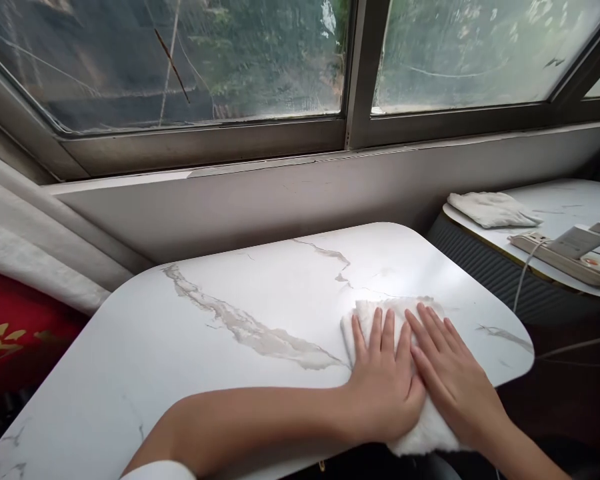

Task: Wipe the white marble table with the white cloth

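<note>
A white cloth (pixel 425 427) lies flat on the white marble-patterned table (pixel 260 287), at its right front part, with its lower end reaching the front edge. My left hand (pixel 383 377) rests palm down on the cloth, fingers spread and pointing toward the window. Beside it on the right, my right hand (pixel 450 373) also presses flat on the cloth with its fingers stretched out. The two hands touch near the thumbs. Part of the cloth is hidden under both palms.
Beyond the table stand a low wall and a framed window (pixel 260 67). At the right, a second table (pixel 570 193) bears a folded white cloth (pixel 493 209) and a power strip (pixel 565 260) with a plugged-in charger and cables. A curtain (pixel 40 227) and red fabric (pixel 25 333) are at the left.
</note>
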Tool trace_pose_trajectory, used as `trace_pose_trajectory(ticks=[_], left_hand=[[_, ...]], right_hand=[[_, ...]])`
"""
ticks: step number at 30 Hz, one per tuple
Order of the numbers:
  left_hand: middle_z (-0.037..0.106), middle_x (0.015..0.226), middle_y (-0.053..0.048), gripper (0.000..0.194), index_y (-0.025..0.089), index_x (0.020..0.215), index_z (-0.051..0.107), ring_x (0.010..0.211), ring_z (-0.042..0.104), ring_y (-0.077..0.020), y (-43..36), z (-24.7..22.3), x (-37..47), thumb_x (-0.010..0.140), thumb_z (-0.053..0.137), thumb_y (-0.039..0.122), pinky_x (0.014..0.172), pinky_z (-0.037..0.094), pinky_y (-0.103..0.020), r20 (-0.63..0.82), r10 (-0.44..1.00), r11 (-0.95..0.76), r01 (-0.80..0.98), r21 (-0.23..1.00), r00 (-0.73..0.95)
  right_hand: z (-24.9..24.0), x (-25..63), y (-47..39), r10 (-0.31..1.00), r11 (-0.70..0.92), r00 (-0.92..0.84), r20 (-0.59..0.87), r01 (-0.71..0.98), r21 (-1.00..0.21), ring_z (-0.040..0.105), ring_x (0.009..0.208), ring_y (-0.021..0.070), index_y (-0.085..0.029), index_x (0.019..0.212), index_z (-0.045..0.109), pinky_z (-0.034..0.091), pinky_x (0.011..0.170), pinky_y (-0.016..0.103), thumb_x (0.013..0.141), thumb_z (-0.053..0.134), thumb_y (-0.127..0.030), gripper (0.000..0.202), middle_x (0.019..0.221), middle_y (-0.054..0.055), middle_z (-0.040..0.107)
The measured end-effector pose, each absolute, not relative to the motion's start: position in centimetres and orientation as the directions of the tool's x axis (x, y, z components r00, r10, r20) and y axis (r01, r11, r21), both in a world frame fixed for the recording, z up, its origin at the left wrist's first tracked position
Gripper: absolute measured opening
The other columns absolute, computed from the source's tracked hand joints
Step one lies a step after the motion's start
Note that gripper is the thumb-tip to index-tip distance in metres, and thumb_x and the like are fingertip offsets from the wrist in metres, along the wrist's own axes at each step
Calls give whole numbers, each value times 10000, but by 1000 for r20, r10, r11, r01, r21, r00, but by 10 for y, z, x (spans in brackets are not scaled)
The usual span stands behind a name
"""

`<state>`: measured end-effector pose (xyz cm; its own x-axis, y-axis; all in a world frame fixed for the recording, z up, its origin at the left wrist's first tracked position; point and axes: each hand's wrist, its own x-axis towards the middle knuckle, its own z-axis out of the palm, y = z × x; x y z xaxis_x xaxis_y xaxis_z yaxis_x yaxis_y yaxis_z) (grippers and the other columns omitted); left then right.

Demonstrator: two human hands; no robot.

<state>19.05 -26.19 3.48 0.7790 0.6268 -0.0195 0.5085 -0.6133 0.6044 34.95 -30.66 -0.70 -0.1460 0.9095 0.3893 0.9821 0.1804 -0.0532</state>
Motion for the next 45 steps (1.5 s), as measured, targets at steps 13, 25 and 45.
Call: trace_pose_trajectory(ticks=[13,25,45], left_hand=[[205,1542,-30,576,150,1473,203,1428,96,-204,-154,15,153,920,218,309,1150,3,-500,46,880,-434,761,482,472],[264,1524,-76,513,157,1435,315,1409,185,-212,-38,12,117,960,201,313,1143,76,-496,151,927,-375,847,376,343],[210,1541,-41,579,246,1494,49,1407,192,-243,-295,15,6,965,285,247,1122,217,-523,183,806,-590,786,183,562]], right_hand=[[7,288,-166,965,206,-181,190,972,-117,223,1392,264,-85,1427,347,226,1108,461,987,147,-371,563,1489,163,314],[12,232,-46,969,150,-104,224,968,-200,241,1386,240,-115,1399,391,180,1107,423,993,172,-366,525,1478,164,338],[47,187,-301,825,28,-508,-249,477,-878,-212,1374,136,-213,1484,24,-148,1118,470,930,339,-373,657,1537,-39,-103]])
